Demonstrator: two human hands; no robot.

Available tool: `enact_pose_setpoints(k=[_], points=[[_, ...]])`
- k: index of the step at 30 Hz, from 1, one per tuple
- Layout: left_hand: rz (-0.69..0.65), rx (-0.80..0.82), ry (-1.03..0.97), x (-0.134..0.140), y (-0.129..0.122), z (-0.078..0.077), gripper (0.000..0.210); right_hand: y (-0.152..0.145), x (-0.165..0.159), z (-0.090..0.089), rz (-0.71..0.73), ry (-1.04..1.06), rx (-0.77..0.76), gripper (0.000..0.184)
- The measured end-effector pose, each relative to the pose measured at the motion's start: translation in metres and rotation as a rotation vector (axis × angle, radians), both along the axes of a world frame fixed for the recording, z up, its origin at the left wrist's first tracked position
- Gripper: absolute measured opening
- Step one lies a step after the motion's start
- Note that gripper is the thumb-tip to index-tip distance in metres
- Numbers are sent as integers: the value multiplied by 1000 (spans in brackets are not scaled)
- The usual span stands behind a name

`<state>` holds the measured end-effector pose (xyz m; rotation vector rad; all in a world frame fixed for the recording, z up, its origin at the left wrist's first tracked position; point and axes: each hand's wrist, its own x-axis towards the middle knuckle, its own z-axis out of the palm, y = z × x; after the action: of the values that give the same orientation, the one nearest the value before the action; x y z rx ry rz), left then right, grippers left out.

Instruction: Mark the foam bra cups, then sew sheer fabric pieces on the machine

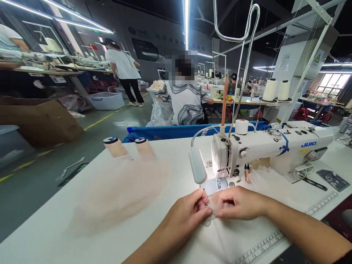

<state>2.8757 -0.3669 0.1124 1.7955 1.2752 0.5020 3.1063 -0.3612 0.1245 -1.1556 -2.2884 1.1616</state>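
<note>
**Two-handed pinch on sheer fabric, in front of the needle**

Clock centred on the held piece; 12 o'clock is straight ahead.

1. At 9 o'clock I see one heap of sheer peach fabric (pixel 121 192), blurred. Beyond it, at 10 o'clock, stand two peach thread cones (pixel 117 147).
2. My left hand (pixel 194 207) sits just to 9 o'clock, thumb and fingertips closed in a narrow pinch on the sheer fabric piece (pixel 211 208). That piece lies between the hands, just short of the presser foot (pixel 219 182). One work lamp (pixel 197 167) hangs at 11 o'clock.
3. My right hand (pixel 242 203), at 3 o'clock, grips the same piece narrowly between thumb and forefinger. Whether the piece joins the heap, I cannot tell.
4. Technique, in my judgement: pinch close to the edge, apply light, even tension, and flatten puckers before releasing either side; such thin cloth probably slips and creases readily. Fingertips should remain clear of the needle.
5. At 2 o'clock: one pair of orange-handled thread snips (pixel 246 174), one patch of pale fabric (pixel 268 180), and one JUKI sewing machine (pixel 286 148) carrying one white thread spool (pixel 242 127).
6. Two ruler strips (pixel 260 247) mark the white tabletop (pixel 170 238), at 4 and 3 o'clock.
</note>
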Motion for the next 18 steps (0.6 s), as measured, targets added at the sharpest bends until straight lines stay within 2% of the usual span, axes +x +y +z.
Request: enact_pose_setpoints(k=[3, 5, 11, 16, 18], points=[[-37, -62, -66, -1, 0, 5, 30, 6, 10, -4, -6, 149, -223, 19], [-44, -42, -62, -1, 0, 5, 32, 6, 13, -8, -57, 211, -273, 18], [-37, 25, -65, 6, -5, -3, 43, -5, 0, -10, -180, 304, -181, 23], [33, 27, -81, 13, -10, -5, 41, -14, -7, -7, -253, 191, 85, 6], [65, 22, -78, 13, -11, -4, 42, -15, -6, -7, -252, 188, 107, 6]])
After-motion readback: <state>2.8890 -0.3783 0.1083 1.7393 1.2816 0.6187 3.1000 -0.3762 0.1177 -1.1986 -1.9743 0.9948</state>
